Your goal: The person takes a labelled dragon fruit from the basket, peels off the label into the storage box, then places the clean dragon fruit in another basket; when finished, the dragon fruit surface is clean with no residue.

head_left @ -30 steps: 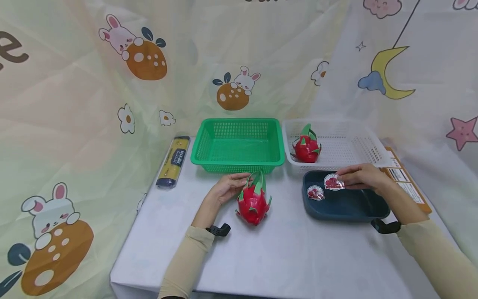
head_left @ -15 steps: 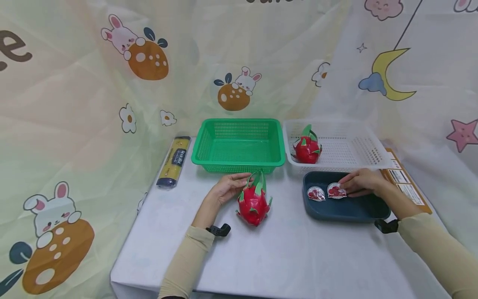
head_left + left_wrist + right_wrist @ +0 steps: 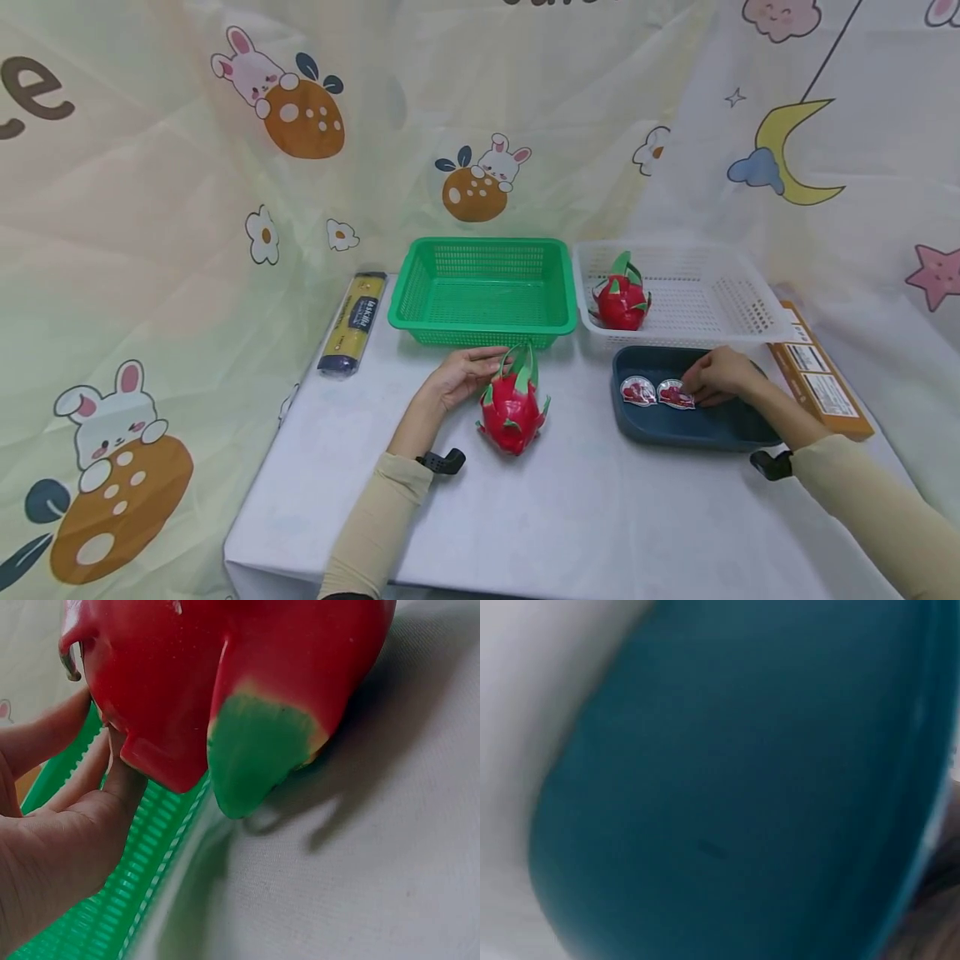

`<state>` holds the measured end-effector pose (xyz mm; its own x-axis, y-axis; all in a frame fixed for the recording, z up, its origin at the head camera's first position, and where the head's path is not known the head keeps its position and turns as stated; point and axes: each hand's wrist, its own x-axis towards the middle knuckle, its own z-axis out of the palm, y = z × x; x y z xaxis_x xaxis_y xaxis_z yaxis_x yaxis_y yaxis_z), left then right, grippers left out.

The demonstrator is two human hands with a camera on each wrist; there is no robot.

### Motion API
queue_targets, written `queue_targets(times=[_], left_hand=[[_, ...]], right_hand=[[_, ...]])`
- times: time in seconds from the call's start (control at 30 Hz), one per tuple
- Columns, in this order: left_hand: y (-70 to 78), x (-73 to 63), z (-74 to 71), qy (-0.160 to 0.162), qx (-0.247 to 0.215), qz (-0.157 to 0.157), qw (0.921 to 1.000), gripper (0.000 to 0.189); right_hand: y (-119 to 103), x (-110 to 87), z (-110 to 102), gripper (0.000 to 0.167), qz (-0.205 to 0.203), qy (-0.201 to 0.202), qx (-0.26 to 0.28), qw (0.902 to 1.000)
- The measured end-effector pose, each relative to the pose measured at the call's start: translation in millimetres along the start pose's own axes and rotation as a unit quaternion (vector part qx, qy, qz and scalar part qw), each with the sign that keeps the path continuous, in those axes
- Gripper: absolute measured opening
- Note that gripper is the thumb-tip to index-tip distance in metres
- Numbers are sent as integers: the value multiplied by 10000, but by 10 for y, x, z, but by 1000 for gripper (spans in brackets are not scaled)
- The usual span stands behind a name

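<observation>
My left hand (image 3: 463,377) holds a red dragon fruit (image 3: 512,414) by its green top leaves, the fruit standing on the white cloth. In the left wrist view the fingers (image 3: 82,795) meet the far side of the fruit, where their tips are hidden. My right hand (image 3: 726,375) reaches into a dark blue tray (image 3: 697,439) and pinches the right edge of a small red and white sticker (image 3: 673,395). A similar sticker (image 3: 638,391) lies just left of it in the tray. The tray's outside (image 3: 727,765) fills the right wrist view.
Behind stand a green basket (image 3: 483,333) and a white basket (image 3: 697,337), the latter holding another dragon fruit (image 3: 622,303). A yellow and blue package (image 3: 351,327) lies at the left, an orange and white box (image 3: 825,379) at the right behind the tray.
My right hand has moved the sticker lower and slightly rightward, leaving it level beside the other one. My left hand and the dragon fruit keep their place; the head view has shifted slightly.
</observation>
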<state>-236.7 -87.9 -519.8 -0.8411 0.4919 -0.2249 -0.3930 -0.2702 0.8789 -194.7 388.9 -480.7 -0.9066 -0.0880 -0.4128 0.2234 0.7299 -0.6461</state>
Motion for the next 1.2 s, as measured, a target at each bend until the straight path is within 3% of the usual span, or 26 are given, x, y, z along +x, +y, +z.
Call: queue_targets(times=[0.17, 0.37, 0.47, 0.57, 0.73, 1.0, 1.2], left_hand=[[8, 0, 7, 11, 33, 3, 10000, 49], [-7, 0, 12, 48, 51, 15, 10000, 49], [-28, -7, 29, -1, 103, 16, 9999, 48], [-54, -8, 41, -75, 132, 9, 9999, 48], [-70, -18, 42, -109, 85, 3, 9999, 48], [-39, -4, 9, -55, 200, 109, 9997, 46], [-19, 14, 6, -82, 204, 136, 9997, 47]], right_hand=[[64, 36, 68, 15, -142, 338, -591, 9976], [13, -31, 91, 28, 27, 673, -1457, 9870], [-5, -92, 102, 31, 127, 735, -1510, 9857], [-21, -155, 119, 30, 59, 748, -1318, 9884], [-157, -275, 108, 30, -516, 788, -856, 9919], [-718, -537, 172, 52, -1043, 1052, -113, 9889], [-1061, -573, 439, 48, -1455, 816, 343, 9854]])
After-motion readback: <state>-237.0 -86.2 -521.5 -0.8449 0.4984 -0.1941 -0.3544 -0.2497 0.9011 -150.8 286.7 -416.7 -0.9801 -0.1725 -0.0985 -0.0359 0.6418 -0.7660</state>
